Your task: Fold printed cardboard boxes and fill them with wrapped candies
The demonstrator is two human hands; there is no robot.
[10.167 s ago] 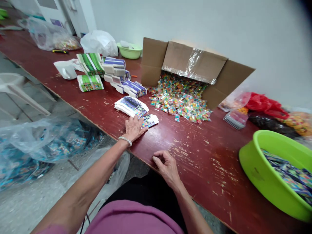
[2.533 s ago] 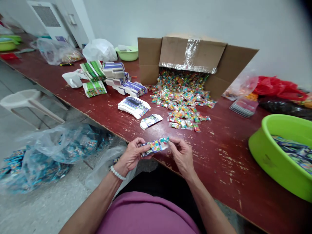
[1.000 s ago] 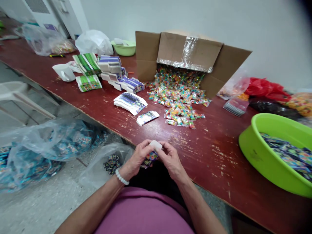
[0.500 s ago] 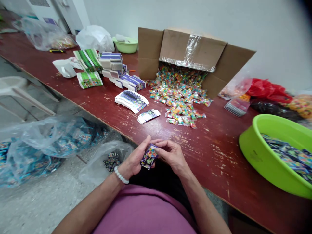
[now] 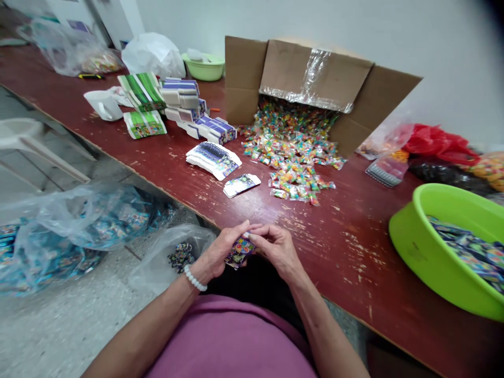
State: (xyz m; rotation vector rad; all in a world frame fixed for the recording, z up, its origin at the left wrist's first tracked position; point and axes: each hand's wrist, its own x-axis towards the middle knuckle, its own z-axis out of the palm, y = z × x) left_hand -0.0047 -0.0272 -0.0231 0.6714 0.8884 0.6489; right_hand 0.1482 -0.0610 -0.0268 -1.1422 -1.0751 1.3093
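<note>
A small printed candy box (image 5: 238, 253), purple and many-coloured, is held between my two hands just in front of the table's edge. My left hand (image 5: 220, 249), with a pale bead bracelet at the wrist, is closed around its left side. The fingers of my right hand (image 5: 277, 251) pinch its upper right end; parts of the box are hidden behind them. Beyond my hands lie a flat printed carton (image 5: 241, 185) and a fanned stack of flat cartons (image 5: 213, 159). Wrapped candies (image 5: 296, 181) are heaped to their right.
An open cardboard box (image 5: 311, 73) spills candies onto the red table (image 5: 354, 226). A green basin (image 5: 413, 247) with dark packets stands at right. Banded carton stacks (image 5: 145, 125) and a white mug (image 5: 103, 105) are at left. Plastic bags (image 5: 98, 220) and a stool (image 5: 23, 128) stand on the floor.
Both hands still hold the small box, which is tilted slightly more and more covered by the left hand. The view has shifted a little.
</note>
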